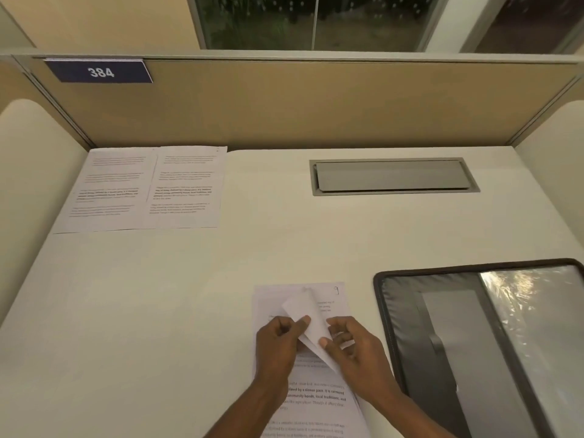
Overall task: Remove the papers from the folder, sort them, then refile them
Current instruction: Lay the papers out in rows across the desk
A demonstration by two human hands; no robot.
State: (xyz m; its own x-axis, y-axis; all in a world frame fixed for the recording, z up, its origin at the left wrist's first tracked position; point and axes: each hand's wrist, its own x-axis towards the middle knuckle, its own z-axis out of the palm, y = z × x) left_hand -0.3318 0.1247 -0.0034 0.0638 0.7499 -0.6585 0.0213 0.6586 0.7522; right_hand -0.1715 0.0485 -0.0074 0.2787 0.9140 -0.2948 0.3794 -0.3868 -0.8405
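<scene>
Left hand (279, 343) and right hand (358, 354) both pinch a curled white paper sheet (311, 316) above the printed white paper stack (316, 396) at the cream worktop's (158, 295) front edge, beside an open black folder (442, 327).

On the desk (158, 295), two sheets (142, 188) far left, paper stack (316, 396) near, folder (458, 343) right.

You're at a pale desk (158, 295) w/ a tan partition (316, 105) across the upper-mid frame. Navy plate "384" (100, 72) sits upper left; grey hatch (392, 176) centre-right, lid down. Pale side panels (31, 184) L & R. Dark window (316, 20) at top, cream wall (110, 20) beside it. Light's warm.
</scene>
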